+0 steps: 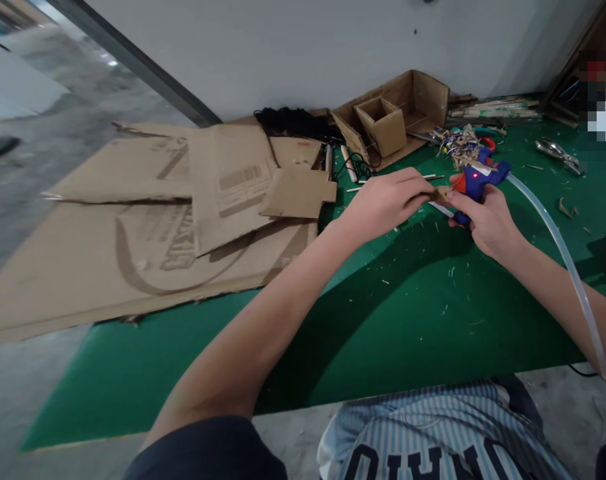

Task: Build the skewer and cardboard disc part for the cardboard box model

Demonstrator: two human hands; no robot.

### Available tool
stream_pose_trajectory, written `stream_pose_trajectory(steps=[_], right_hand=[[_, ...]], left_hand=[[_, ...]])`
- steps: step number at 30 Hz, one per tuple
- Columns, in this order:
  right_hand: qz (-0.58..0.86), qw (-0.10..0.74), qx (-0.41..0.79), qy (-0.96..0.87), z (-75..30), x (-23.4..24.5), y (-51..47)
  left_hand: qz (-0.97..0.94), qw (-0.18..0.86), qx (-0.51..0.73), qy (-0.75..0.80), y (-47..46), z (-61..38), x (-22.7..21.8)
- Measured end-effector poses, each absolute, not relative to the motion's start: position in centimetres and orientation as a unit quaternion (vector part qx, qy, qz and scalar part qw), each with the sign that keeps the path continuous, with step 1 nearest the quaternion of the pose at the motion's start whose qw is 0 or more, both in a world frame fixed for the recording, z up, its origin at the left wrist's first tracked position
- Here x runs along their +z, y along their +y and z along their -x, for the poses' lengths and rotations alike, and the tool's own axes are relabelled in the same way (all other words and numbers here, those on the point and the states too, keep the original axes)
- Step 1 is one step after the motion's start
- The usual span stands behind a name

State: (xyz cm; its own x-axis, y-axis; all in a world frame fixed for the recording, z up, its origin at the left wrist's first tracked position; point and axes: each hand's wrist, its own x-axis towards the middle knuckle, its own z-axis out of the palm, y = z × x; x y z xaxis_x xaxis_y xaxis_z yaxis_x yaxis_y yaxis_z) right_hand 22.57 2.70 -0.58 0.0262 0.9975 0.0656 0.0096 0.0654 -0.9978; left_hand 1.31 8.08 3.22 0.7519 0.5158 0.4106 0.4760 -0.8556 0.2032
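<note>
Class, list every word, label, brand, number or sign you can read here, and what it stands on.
"XX", probably, among block letters on the large cardboard sheet; the rest is covered or blurred.
Striped garment: big dark letters, cut off by the frame; no sure word.
Upper cardboard piece: printed panel, too blurred to read.
Cardboard behind it: red print, too small to read.

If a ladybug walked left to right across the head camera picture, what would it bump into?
Flat cardboard sheets → left hand → small brown piece in its fingertips → right hand holding a blue glue gun → shiny metal tool.
</note>
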Motion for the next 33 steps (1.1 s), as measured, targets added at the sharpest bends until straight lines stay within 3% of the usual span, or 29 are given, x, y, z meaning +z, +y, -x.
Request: stream_pose_trajectory(steps=[11,33], right_hand=[[0.493,0.539,0.513,-0.451,-21.90,0.14,2.33],[0.503,0.529,0.481,-0.486,-22.04,-0.64,2.39]], left_hand=[[-0.921,0.007,0.246,0.303,7.35,-1.64,2.86],[-0.915,0.044,0.247,0.317,7.25,-1.85,2.60]])
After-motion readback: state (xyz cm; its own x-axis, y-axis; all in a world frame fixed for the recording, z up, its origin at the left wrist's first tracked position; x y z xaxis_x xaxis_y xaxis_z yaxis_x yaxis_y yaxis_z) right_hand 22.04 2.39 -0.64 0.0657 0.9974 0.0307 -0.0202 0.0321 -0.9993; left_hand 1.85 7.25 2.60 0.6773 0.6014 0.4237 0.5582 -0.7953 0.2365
